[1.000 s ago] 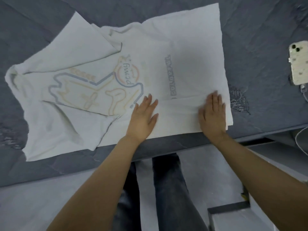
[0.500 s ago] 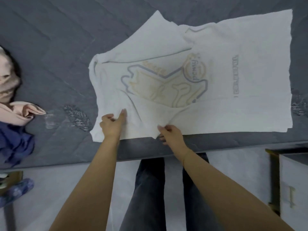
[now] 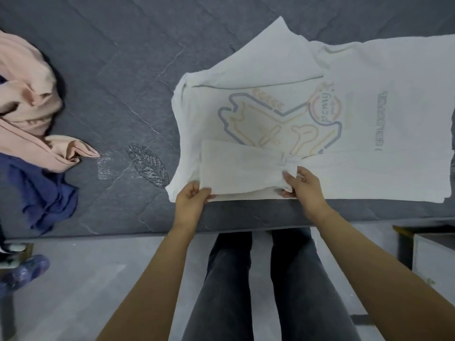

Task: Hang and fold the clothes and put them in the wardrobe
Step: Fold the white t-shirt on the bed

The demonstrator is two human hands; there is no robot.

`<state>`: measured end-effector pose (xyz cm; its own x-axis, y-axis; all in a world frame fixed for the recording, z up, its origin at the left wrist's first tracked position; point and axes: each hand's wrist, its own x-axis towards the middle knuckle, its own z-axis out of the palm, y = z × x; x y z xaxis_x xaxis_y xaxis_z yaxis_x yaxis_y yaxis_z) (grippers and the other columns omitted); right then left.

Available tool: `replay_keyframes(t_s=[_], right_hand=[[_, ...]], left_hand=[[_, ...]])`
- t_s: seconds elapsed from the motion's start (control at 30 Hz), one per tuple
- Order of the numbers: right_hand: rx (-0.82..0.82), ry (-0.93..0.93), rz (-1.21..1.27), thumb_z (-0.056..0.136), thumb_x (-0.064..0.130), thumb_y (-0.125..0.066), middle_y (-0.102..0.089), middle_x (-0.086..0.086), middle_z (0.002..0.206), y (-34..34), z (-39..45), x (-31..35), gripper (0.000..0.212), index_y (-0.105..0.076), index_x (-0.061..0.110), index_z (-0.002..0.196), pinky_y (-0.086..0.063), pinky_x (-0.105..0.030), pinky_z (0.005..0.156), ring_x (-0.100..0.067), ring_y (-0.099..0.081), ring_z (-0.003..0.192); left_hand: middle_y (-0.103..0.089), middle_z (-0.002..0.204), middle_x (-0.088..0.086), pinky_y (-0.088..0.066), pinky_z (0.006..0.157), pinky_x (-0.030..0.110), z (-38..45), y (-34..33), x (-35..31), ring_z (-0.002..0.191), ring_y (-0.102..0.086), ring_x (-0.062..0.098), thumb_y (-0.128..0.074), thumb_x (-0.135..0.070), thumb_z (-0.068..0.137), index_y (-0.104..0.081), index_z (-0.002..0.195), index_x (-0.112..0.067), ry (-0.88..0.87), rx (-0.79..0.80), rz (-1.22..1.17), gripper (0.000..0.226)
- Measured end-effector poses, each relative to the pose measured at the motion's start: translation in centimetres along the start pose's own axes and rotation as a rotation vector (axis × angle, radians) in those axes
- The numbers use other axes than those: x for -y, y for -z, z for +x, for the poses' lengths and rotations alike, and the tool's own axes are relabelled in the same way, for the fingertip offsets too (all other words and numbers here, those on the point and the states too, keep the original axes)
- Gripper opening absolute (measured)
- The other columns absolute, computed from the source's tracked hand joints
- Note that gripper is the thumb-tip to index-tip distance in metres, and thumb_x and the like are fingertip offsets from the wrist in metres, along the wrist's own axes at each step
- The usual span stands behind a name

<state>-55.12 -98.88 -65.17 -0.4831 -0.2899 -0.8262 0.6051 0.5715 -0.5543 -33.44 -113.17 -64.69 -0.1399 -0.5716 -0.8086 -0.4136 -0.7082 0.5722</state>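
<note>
since half a second ago the sleeve (image 3: 242, 166) is folded inward over the shirt (image 3: 369, 134), pinched by left hand (image 3: 190, 201) and right hand (image 3: 306, 189) fingers.

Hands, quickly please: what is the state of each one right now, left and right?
Left hand: closed, pinching the near edge of the folded sleeve of the white T-shirt.
Right hand: closed, gripping the same sleeve at its other end.

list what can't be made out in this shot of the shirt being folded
Head view only:
- Shirt: right side cut off by the frame edge.
- Shirt print: lettering blurred, unreadable; lower part covered by the folded flap.
- Left hand and right hand: fingertips tucked under cloth.
- Pink garment: cut off at left.
</note>
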Motion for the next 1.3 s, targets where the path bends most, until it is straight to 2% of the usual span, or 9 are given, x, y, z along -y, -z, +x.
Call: replay_keyframes(t_s=[0.1, 0.23, 0.43, 0.57, 0.63, 0.7, 0.8, 1.03, 1.3], right_hand=[[0.042, 0.024, -0.165, 0.095, 0.008, -0.060, -0.068, -0.009, 0.099, 0.5, 0.5, -0.4, 0.023, -0.060, 0.005, 0.118, -0.060, -0.033, 0.077, -0.022, -0.064, 0.095], [-0.034, 0.011, -0.149, 0.089, 0.020, -0.070, -0.064, -0.010, 0.089, 0.3, 1.2, -0.6, 0.017, -0.063, 0.006, 0.098, -0.050, -0.049, 0.094, -0.023, -0.061, 0.089], [-0.101, -0.122, 0.036, 0.084, 0.039, -0.074, -0.071, -0.009, 0.084, -0.3, 2.3, 0.3, 0.033, -0.066, 0.006, 0.082, -0.057, -0.035, 0.083, -0.022, -0.066, 0.082], [-0.078, -0.112, -0.011, 0.087, 0.034, -0.072, -0.060, -0.016, 0.083, -0.1, 2.9, 0.5, 0.029, -0.061, 0.008, 0.081, -0.053, -0.042, 0.080, -0.026, -0.057, 0.080], [-0.094, -0.101, -0.058, 0.089, 0.027, -0.071, -0.060, -0.015, 0.081, 0.3, 3.0, 0.4, 0.031, -0.058, 0.007, 0.069, -0.053, -0.047, 0.082, -0.025, -0.056, 0.079], [-0.114, -0.073, -0.129, 0.089, 0.025, -0.071, -0.064, -0.014, 0.082, 0.8, 3.2, 0.4, 0.026, -0.062, 0.007, 0.072, -0.053, -0.049, 0.086, -0.024, -0.059, 0.080], [-0.120, 0.011, -0.295, 0.088, 0.030, -0.071, -0.069, -0.005, 0.085, 1.6, 3.3, 1.1, 0.021, -0.066, 0.010, 0.085, -0.055, -0.036, 0.080, -0.020, -0.064, 0.082], [-0.092, 0.225, -0.401, 0.095, 0.015, -0.059, -0.064, 0.009, 0.093, 9.4, 4.3, 6.5, 0.010, -0.064, 0.016, 0.103, -0.044, -0.003, 0.071, -0.002, -0.057, 0.083], [0.019, 0.624, -0.928, 0.093, 0.000, -0.057, -0.061, -0.011, 0.120, 21.0, 12.3, 17.6, 0.025, -0.064, 0.004, 0.116, -0.040, -0.023, 0.090, -0.025, -0.057, 0.107]], left_hand=[[-0.058, 0.077, 0.009, -0.052, 0.068, 0.020, -0.3, -0.2, 1.7, 0.066, -0.068, 0.013, -0.060, 0.003, 0.090, -0.044, 0.078, -0.012, 0.069, 0.017, 0.024, 0.026], [-0.061, 0.093, 0.005, -0.049, 0.083, 0.033, 0.4, -0.9, 1.8, 0.088, -0.061, 0.024, -0.068, -0.006, 0.086, -0.049, 0.103, -0.017, 0.024, -0.101, 0.171, 0.028], [-0.051, 0.119, 0.013, -0.038, 0.085, 0.041, -0.4, -4.3, -0.2, 0.104, -0.047, 0.031, -0.071, -0.011, 0.072, -0.054, 0.125, -0.011, -0.490, -0.422, 0.898, 0.056], [-0.043, 0.143, 0.014, -0.038, 0.102, 0.049, 1.1, -8.5, -0.9, 0.127, -0.043, 0.033, -0.062, -0.024, 0.090, -0.052, 0.136, -0.017, -0.806, -0.069, 1.017, 0.047], [-0.004, 0.163, 0.007, -0.006, 0.119, 0.048, 2.6, -9.8, -0.2, 0.149, -0.007, 0.027, -0.041, -0.043, 0.101, -0.019, 0.154, -0.030, -0.734, 0.126, 1.264, 0.059], [0.032, 0.156, -0.002, 0.020, 0.114, 0.044, 4.0, -10.2, 1.0, 0.147, 0.021, 0.021, -0.022, -0.055, 0.101, 0.017, 0.150, -0.035, -0.637, 0.199, 1.438, 0.065], [0.045, 0.147, -0.005, 0.026, 0.111, 0.045, 4.6, -10.1, 1.5, 0.144, 0.029, 0.020, -0.016, -0.062, 0.097, 0.029, 0.144, -0.036, -0.588, 0.214, 1.486, 0.069], [-0.013, 0.162, 0.005, -0.004, 0.120, 0.044, 0.7, -15.3, -5.0, 0.149, -0.012, 0.021, -0.048, -0.032, 0.100, -0.029, 0.152, -0.020, -0.690, 0.105, 1.144, 0.056], [-0.020, 0.160, 0.008, -0.019, 0.118, 0.036, 5.7, -33.1, -16.6, 0.145, -0.021, 0.025, -0.051, -0.024, 0.098, -0.035, 0.148, -0.015, -0.787, 0.223, 1.140, 0.053]])
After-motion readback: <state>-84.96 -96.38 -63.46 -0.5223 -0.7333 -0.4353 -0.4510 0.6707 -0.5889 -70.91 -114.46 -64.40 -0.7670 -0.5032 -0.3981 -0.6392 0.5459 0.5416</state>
